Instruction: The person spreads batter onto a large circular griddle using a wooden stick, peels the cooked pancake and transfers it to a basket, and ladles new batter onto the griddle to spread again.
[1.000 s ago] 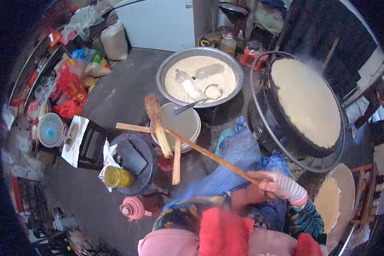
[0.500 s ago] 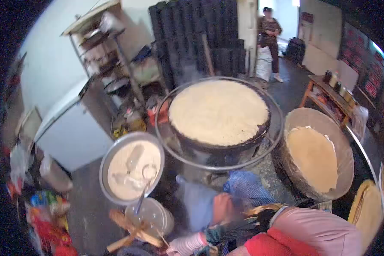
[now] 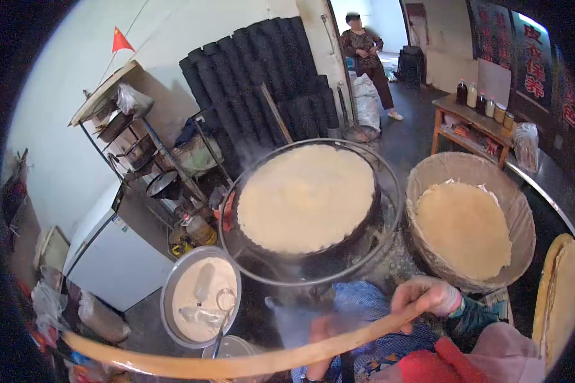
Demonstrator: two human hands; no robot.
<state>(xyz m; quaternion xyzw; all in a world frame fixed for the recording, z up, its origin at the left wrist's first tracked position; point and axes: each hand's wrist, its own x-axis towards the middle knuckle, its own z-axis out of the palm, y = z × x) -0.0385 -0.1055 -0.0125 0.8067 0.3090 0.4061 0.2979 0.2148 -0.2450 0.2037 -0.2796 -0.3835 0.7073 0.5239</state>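
Observation:
My right hand (image 3: 428,299), in a striped cuff and dark green sleeve cover, is closed round the end of a long, flat wooden spatula (image 3: 249,364). The spatula stretches left across the bottom of the view, looking bowed. Partly behind it, a blurred reddish shape beside a blue-grey cloth (image 3: 289,322) may be my left hand; its fingers cannot be made out. Beyond is a round griddle (image 3: 372,210) covered by a thin, pale pancake (image 3: 306,198). A metal basin (image 3: 170,300) of pale batter (image 3: 188,277) stands to its left, with a ladle (image 3: 222,332) and bottle-like objects in it.
A lined basket (image 3: 521,223) on the right holds thin pancakes (image 3: 463,223). A metal ring (image 3: 399,191) surrounds the griddle. Black cylinders (image 3: 249,76) are stacked behind. A person (image 3: 362,51) stands by the doorway. Bottles stand on a wooden bench (image 3: 473,118); a white chest (image 3: 121,255) is left.
My right hand has moved from low by the bucket up to the right, and now holds the wooden spatula across the view. The camera view has turned and tilted.

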